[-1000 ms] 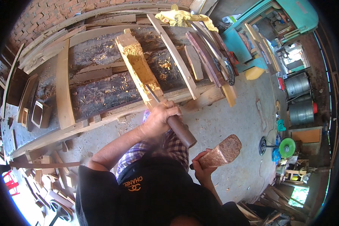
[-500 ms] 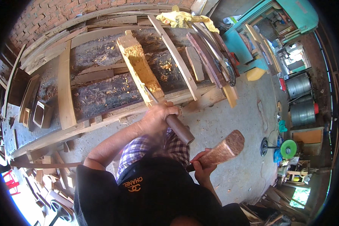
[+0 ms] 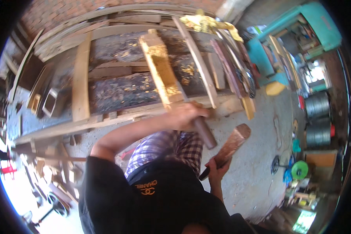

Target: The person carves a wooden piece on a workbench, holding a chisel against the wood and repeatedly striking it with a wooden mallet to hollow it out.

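My left hand (image 3: 185, 116) is closed round a chisel (image 3: 205, 134) with a thick brown handle. The chisel's blade points away from me, beside the near end of a hollowed block of pale wood (image 3: 153, 64); blur hides whether the tip touches it. A long trough with rough, chipped walls is cut into this block, which lies on the dark bench top. In my right hand (image 3: 219, 171) is a wooden mallet (image 3: 236, 141), gripped low by its dark handle. Its worn, reddish-brown head is raised to the right of the chisel handle, apart from it.
Wood chips lie over the dark bench top (image 3: 113, 91). A pale plank (image 3: 81, 80) crosses it at left, beside small wooden boxes (image 3: 52, 102). Dark boards (image 3: 228, 68) and a yellow sack (image 3: 206, 24) lie at right, near a turquoise machine (image 3: 323, 27).
The whole view has shifted, with the bench now further right in it. The mallet has turned more upright and its head is nearer the chisel handle. Both hands keep their hold.
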### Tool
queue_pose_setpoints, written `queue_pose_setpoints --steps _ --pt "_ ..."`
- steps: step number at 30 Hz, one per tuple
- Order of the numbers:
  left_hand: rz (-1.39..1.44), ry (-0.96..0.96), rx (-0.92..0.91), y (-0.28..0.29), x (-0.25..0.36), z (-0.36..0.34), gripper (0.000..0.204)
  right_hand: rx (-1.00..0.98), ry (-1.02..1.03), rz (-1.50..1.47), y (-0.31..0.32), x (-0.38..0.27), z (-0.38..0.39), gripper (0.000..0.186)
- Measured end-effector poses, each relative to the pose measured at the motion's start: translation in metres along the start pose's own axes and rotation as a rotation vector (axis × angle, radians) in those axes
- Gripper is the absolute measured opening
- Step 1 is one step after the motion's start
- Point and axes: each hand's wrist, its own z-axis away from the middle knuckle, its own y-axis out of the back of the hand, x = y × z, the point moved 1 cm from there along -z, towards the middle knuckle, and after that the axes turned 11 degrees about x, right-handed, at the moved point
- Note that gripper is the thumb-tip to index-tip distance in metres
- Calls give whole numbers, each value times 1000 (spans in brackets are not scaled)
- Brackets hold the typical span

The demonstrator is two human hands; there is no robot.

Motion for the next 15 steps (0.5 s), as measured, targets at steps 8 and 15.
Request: queue_pose_setpoints --steps 8,15 --pt "-312 -307 -181 -56 61 -152 29 313 -150 152 1 -20 -29 68" --pt "-415 -623 -282 -49 169 -271 28 593 -61 156 -3 0 -21 49"
